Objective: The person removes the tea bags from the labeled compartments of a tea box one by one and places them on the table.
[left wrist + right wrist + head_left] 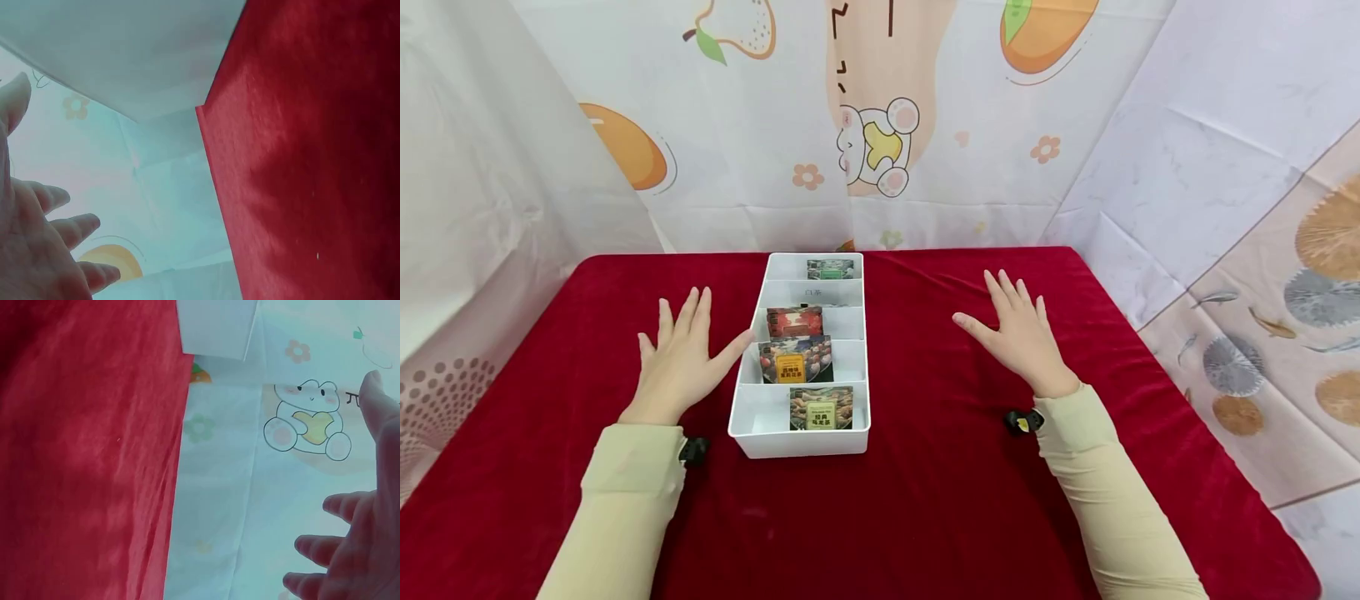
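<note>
A white divided box (pixel 758 446) stands left of the middle of the table, its compartments in a row running away from me. Several tea sachets lie in it: a green one (pixel 831 269) at the far end, red ones (pixel 795 322), one with an orange label (pixel 796 360), and one with a pale yellow-green label (pixel 822 408) nearest. My left hand (pixel 679 358) is spread beside the box, its thumb tip overlapping the box's left rim in the head view. To the right of the box, my right hand (pixel 1018 337) is spread with its fingers straight, apart from it. Both hold nothing.
Dark red cloth (pixel 940 500) covers the table. White printed curtains (pixel 722 150) hang behind it and along both sides. A black wrist strap (pixel 694 452) is on the left wrist and another (pixel 1024 422) on the right.
</note>
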`<state>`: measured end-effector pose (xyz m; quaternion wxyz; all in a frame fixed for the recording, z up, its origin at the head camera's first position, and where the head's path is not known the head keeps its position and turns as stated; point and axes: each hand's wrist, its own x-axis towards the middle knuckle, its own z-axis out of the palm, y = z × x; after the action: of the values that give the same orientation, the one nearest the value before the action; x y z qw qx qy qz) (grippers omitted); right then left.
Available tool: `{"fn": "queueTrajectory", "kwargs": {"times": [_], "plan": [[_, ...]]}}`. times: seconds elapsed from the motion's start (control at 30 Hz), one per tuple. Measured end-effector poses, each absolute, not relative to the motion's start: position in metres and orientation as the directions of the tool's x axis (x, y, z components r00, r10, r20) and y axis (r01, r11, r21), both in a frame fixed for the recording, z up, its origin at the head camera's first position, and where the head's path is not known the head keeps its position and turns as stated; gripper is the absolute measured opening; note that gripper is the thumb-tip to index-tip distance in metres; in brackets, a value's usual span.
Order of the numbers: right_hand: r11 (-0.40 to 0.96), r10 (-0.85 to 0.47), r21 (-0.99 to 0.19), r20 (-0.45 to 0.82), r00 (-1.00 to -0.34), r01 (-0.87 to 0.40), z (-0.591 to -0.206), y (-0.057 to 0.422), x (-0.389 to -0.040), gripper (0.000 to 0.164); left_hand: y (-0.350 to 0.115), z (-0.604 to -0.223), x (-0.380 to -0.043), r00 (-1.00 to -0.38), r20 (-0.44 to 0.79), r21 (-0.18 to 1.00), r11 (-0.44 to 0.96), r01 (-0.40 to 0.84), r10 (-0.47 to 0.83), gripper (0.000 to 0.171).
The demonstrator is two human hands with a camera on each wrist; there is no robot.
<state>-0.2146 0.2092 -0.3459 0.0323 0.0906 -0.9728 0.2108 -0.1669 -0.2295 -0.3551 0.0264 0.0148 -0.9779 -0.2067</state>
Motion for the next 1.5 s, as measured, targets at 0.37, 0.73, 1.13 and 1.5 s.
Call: {"fn": "queueTrajectory", "kwargs": {"times": [0.37,0.73,1.13,1.5], "plan": [[0.804,-0.227,-0.562,0.011,-0.974,-0.194,-0.338,0.196,-0.214,0.091,-0.222,-0.351,-0.17,-0.997,0.074,0.616,0.788,0.025,-0.026,0.093],[0.698,-0.282,-0.697,-0.059,-0.958,-0.162,-0.336,0.169,-0.207,0.083,-0.214,-0.352,-0.172,-0.983,0.148,0.743,0.669,0.036,-0.112,0.079],[0.593,-0.359,-0.785,-0.059,-0.931,-0.179,-0.334,0.142,-0.2,0.06,-0.208,-0.362,-0.175,-0.988,0.127,0.781,0.623,0.043,-0.091,0.076],[0.473,-0.421,-0.867,-0.07,-0.904,-0.153,-0.335,0.122,-0.192,0.045,-0.207,-0.37,-0.178,-0.993,0.087,0.798,0.602,0.02,-0.082,0.072]]}}
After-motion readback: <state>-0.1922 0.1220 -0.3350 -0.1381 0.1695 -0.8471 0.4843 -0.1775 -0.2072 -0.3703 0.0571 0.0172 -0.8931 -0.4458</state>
